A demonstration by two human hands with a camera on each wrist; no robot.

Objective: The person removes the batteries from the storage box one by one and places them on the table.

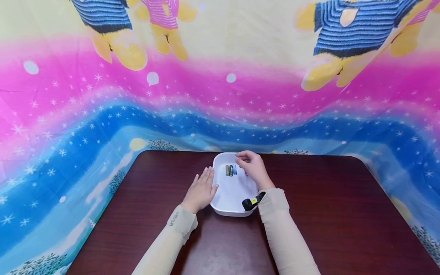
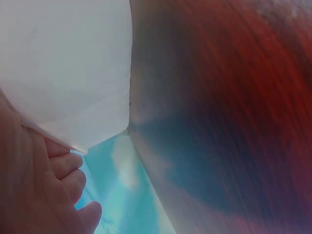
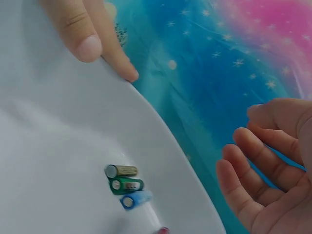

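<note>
A white plastic tray (image 1: 233,198) holds three batteries lying side by side: a gold battery (image 3: 123,170), a green battery (image 3: 127,185) and a blue battery (image 3: 137,199). Something small and red (image 3: 163,230) shows at the lower edge of the right wrist view, partly cut off. My left hand (image 1: 201,190) rests on the tray's left rim with its fingers straight. Above the tray's far right part hovers my right hand (image 1: 253,167), its fingers loosely bent with nothing between them. In the right wrist view its fingertips are apart from the batteries.
The tray stands on a dark red-brown wooden table (image 1: 330,214). Behind the table hangs a colourful cloth (image 1: 213,91) with bears and snowflakes. A black camera (image 1: 252,202) is strapped to the right wrist, over the tray's near right corner.
</note>
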